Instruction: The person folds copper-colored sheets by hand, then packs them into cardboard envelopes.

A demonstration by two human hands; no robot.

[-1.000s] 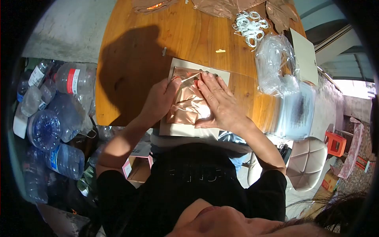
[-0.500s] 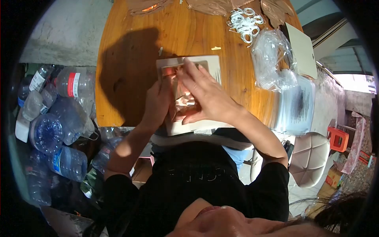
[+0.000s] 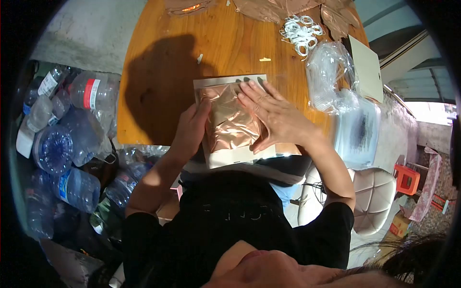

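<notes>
A shiny copper-coloured foil sheet (image 3: 230, 126), creased and folded into a rectangle, lies on a pale flat card (image 3: 225, 159) at the front edge of the table. My left hand (image 3: 190, 127) holds the card and foil by their left side, thumb on top; its other fingers are largely hidden. Across the right part of the foil lies my right hand (image 3: 278, 117), fingers stretched out and flat, with the thumb near the lower right corner.
White elastic loops (image 3: 301, 33) and clear plastic bags (image 3: 331, 79) are on the wooden table (image 3: 163, 96). Copper-coloured sheets (image 3: 273, 8) lie at the far edge. Stacked clear sleeves (image 3: 357, 132) sit at right. Plastic bottles (image 3: 79, 189) crowd the left; a chair (image 3: 374, 197) stands right.
My right hand has slid right and flattened, uncovering more of the copper foil. My left hand stays at the left side. The camera view has shifted slightly.
</notes>
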